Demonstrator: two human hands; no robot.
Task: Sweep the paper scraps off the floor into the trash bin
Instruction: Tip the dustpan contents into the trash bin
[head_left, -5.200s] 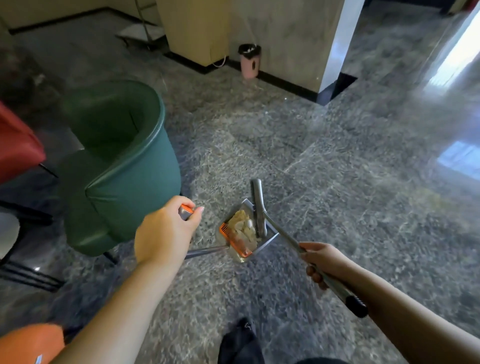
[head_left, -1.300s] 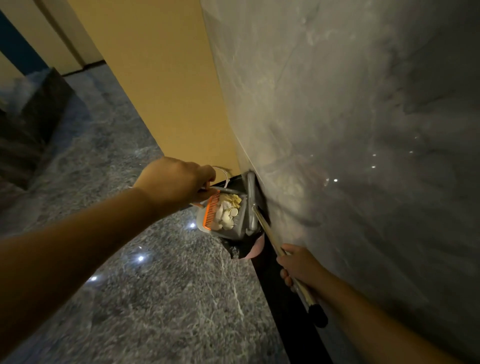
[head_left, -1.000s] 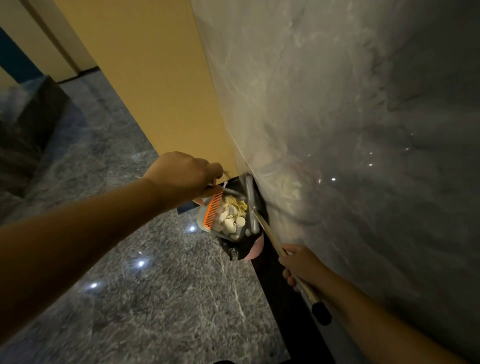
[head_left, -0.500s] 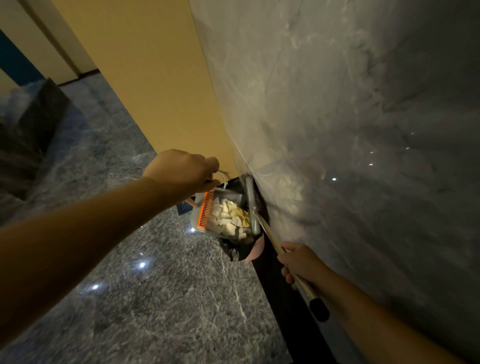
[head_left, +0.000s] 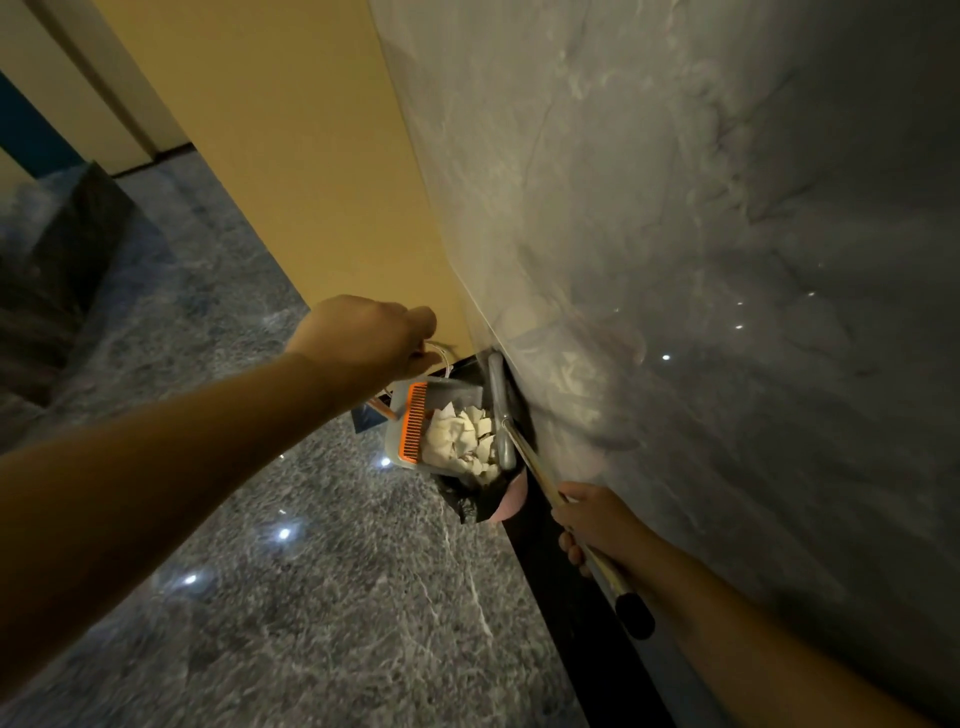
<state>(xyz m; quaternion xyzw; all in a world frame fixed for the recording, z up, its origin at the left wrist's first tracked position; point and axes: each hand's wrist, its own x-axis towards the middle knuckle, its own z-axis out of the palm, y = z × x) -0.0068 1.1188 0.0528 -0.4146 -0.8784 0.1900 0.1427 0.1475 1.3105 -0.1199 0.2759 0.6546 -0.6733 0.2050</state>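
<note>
Head view, one entry: my left hand (head_left: 371, 335) is curled round the top of the dustpan handle, fingers hidden from me behind the knuckles; my right hand (head_left: 597, 525) grips the metal broom handle (head_left: 571, 525) partway down its shaft. Dustpan (head_left: 441, 431), clear-sided with an orange comb edge (head_left: 413, 423), hangs tipped over the trash bin (head_left: 511, 499), a pink bin lined with a black bag (head_left: 470, 496), standing against the dark skirting of the marble wall (head_left: 727, 260). Paper scraps (head_left: 460, 441), white and pale yellow, lie heaped in the pan beside the broom head (head_left: 501, 415), not yet in the bin. Step in hand, as I judge it: emptying the pan. Next move calls for tilting the pan steeper over the bag's mouth, perhaps nudging with the broom, keeping the lip inside the rim so nothing spills onto the grey stone floor (head_left: 311, 597).
</note>
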